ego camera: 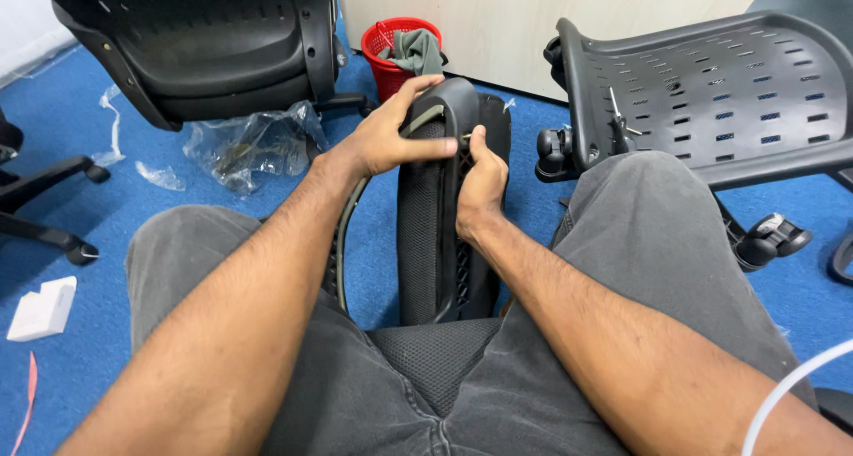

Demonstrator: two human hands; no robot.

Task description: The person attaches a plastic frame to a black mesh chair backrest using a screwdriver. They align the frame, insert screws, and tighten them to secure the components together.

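Both hands (gripping) on backrest

A small white box lies on the blue carpet at left; crumpled clear plastic wrapping lies farther back.

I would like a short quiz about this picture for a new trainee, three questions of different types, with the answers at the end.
1. True or false: the left hand lies over the top edge of the black chair part that stands between the knees.
2. Which colour is the basket by the wall? A) blue B) red C) white
3. Fill in: the right hand presses against the ____ side of the black chair part, seen from the person.

Key: 1 true; 2 B; 3 right.
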